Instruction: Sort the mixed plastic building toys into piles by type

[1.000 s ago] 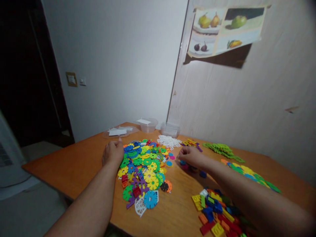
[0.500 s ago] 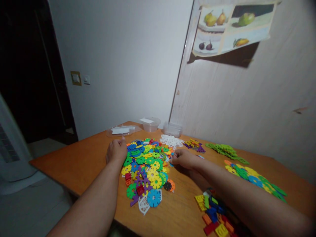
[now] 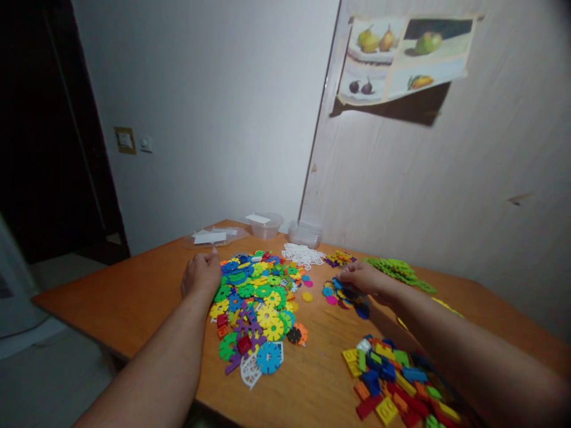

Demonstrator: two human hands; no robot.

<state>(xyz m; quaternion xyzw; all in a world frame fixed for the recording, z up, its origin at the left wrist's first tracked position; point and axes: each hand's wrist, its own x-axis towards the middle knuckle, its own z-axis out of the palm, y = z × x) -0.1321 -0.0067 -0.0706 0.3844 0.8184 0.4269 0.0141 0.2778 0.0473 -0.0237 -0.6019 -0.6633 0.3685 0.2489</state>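
Observation:
A mixed heap of notched plastic discs in green, yellow and blue covers the middle of the table, with purple pieces, red bricks and white lattice pieces at its near end. My left hand rests against the heap's left edge, fingers curled in; the palm side is hidden. To the right of the heap is a small pile of little round discs. Over that pile, my right hand has its fingers pinched together beside a blue disc. Whatever is between those fingertips is too small to make out.
Right of centre lie building bricks, partly under my right forearm. White lattice pieces, purple-and-yellow pieces and green pieces form groups farther back. Clear plastic containers and a flat clear bag stand near the wall.
My right hand has moved right, from the heap's edge to the pile of little discs. My left hand stays at the heap. The view has shifted slightly, showing more bricks.

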